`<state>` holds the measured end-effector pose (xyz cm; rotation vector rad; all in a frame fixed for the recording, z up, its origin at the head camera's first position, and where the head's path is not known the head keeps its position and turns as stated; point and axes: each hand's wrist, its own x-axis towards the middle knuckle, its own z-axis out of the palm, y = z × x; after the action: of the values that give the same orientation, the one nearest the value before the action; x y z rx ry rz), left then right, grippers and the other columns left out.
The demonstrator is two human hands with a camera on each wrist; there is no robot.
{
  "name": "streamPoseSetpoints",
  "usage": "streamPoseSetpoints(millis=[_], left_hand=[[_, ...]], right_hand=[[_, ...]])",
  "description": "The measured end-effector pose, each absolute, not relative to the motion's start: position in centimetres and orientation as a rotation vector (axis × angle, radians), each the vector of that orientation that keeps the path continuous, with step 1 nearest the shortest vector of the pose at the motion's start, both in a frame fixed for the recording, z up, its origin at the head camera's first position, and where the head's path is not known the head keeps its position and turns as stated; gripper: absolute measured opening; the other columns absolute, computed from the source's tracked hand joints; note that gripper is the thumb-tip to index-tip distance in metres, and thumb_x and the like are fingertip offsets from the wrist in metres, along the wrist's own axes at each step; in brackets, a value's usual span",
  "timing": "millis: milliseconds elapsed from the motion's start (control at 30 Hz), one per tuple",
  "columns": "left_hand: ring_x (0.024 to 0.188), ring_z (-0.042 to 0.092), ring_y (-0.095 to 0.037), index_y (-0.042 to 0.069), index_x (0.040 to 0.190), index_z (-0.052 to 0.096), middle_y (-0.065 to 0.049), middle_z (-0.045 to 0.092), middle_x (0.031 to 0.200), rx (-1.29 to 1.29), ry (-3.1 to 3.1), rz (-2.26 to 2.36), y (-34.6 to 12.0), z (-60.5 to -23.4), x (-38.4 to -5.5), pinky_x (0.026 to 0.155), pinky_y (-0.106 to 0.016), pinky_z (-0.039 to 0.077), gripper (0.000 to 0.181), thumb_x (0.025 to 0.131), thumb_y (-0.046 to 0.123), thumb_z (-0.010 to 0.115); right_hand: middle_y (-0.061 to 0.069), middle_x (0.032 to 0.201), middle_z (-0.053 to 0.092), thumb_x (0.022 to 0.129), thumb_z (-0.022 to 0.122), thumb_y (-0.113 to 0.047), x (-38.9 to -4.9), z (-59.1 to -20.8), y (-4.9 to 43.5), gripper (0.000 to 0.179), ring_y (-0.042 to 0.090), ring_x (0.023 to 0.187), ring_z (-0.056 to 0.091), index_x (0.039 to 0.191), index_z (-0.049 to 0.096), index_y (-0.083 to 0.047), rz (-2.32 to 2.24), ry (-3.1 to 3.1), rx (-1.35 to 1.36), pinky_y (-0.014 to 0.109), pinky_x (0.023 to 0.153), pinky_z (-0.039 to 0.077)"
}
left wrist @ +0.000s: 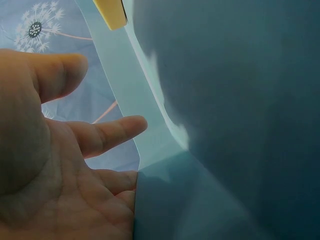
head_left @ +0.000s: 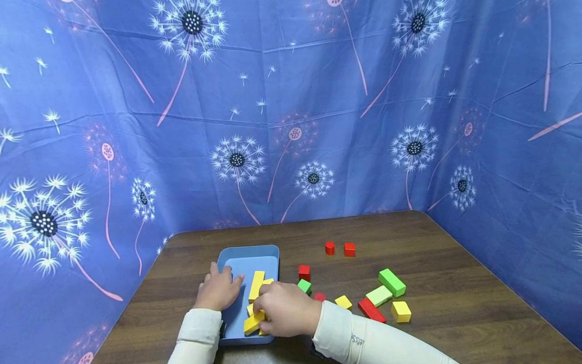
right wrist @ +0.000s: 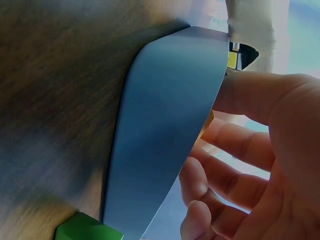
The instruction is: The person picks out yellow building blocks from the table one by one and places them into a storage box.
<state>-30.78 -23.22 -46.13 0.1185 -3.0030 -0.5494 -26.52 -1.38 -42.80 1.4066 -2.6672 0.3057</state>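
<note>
A blue tray (head_left: 249,248) holds several yellow blocks along its right side, one of them a long upright-lying bar (head_left: 256,286). My right hand (head_left: 288,309) reaches over the tray's right rim and pinches a yellow rectangular block (head_left: 253,322) near the front corner. In the right wrist view, its curled fingers (right wrist: 240,145) go over the tray wall, which hides most of the block. My left hand (head_left: 219,289) lies at the tray's left rim with fingers spread and holds nothing. The left wrist view shows those fingers (left wrist: 107,137) beside the tray wall.
Right of the tray, on the brown wooden table (head_left: 436,263), lie red blocks (head_left: 304,273), a red cylinder (head_left: 329,247), green blocks (head_left: 392,282), and yellow blocks (head_left: 401,312). A blue dandelion-print cloth (head_left: 291,101) hangs behind and at both sides.
</note>
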Motion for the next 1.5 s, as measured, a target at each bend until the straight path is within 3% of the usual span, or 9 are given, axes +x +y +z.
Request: streamPoseSetpoints(millis=[433, 1000, 1500], left_hand=[[0.138, 0.041, -0.061, -0.004, 0.146, 0.052, -0.043, 0.022, 0.16, 0.098, -2.998, -0.534, -23.4, -46.2, -30.9, 0.108, -0.075, 0.036, 0.065, 0.102, 0.044, 0.054], [0.138, 0.04, -0.062, -0.006, 0.145, 0.052, -0.044, 0.022, 0.159, 0.091, -3.002, -0.532, -23.4, -46.1, -30.9, 0.107, -0.075, 0.036, 0.066, 0.102, 0.043, 0.054], [0.139, 0.038, -0.062, -0.005, 0.146, 0.051, -0.044, 0.021, 0.16, 0.088, -3.011, -0.52, -23.6, -46.3, -31.2, 0.108, -0.075, 0.035, 0.067, 0.102, 0.045, 0.054]], right_hand=[[-0.016, 0.086, 0.067, 0.085, 0.083, -0.025, -26.4, -42.8, -0.8, 0.011, -0.004, 0.075, 0.05, 0.094, 0.077, -0.024, 0.373, -2.601, 1.409, 0.011, 0.069, 0.046], [-0.017, 0.093, 0.072, 0.089, 0.078, -0.024, -26.4, -43.4, -0.7, 0.012, -0.003, 0.079, 0.05, 0.1, 0.081, -0.026, 0.362, -2.533, 1.481, 0.01, 0.07, 0.043], [-0.016, 0.083, 0.064, 0.086, 0.077, -0.022, -26.3, -43.8, -0.5, 0.007, -0.004, 0.077, 0.049, 0.092, 0.081, -0.024, 0.298, -2.442, 1.492, 0.01, 0.071, 0.042]])
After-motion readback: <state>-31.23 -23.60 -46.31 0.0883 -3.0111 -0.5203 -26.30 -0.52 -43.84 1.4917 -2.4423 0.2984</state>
